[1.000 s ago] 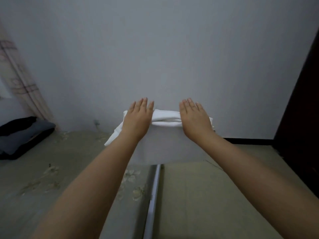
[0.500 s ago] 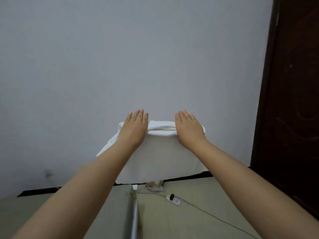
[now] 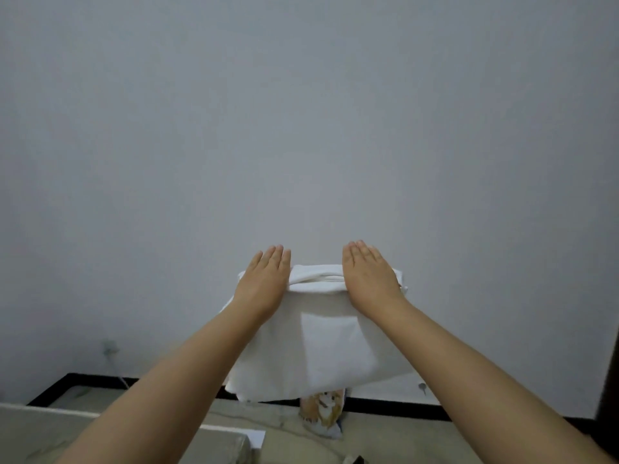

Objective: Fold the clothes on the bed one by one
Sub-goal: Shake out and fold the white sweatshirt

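Nearest, the bed (image 3: 221, 440) edge shows at the bottom, lower than a second ago, as the view has swung up toward the wall (image 3: 301, 128). The folded white garment (image 3: 321, 349) stays carried in the air between both arms (likely headed to a resting spot). The left hand (image 3: 264, 283) and right hand (image 3: 368, 279) lie flat on its top fold, fingers straight and together; thumbs are hidden.

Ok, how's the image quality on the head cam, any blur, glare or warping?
Head view: dim, flat light, no glare; white garment and both hands, left hand, right hand, fairly sharp; the black baseboard bows from wide-angle distortion; the patterned item below is soft.
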A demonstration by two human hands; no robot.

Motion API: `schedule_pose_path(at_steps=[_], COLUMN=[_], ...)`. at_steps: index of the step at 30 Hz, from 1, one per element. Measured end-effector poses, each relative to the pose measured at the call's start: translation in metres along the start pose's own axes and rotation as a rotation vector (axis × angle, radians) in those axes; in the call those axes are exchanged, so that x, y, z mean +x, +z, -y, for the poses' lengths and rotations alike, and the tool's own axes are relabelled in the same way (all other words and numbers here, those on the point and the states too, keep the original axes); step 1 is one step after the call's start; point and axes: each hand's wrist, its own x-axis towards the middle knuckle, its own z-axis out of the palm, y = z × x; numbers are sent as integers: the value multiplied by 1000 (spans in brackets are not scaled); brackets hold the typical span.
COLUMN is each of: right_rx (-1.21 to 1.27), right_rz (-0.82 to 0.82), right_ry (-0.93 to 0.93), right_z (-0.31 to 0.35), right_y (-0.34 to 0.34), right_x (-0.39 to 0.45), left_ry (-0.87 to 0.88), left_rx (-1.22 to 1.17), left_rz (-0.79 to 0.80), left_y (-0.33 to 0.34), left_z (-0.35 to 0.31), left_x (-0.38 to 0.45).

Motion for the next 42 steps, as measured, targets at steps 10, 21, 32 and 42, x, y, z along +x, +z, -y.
schedule_pose_path(at_steps=[10,21,32,42], right_rx=[55,150,326,497], right_rz=[-25,-51,-104,-77], right_ry=[-160,-309,-657,-1021], right_z=[10,60,165,366], right_y=[94,187,274,317], right_x=[215,478,688,748], left_ry=[-106,-245,-575,-930], left_rx=[137,238,362,456], left_rz=[15,42,180,409], left_y=[99,200,297,350], left_z=[93,237,372,494], left_x=[156,333,419,348])
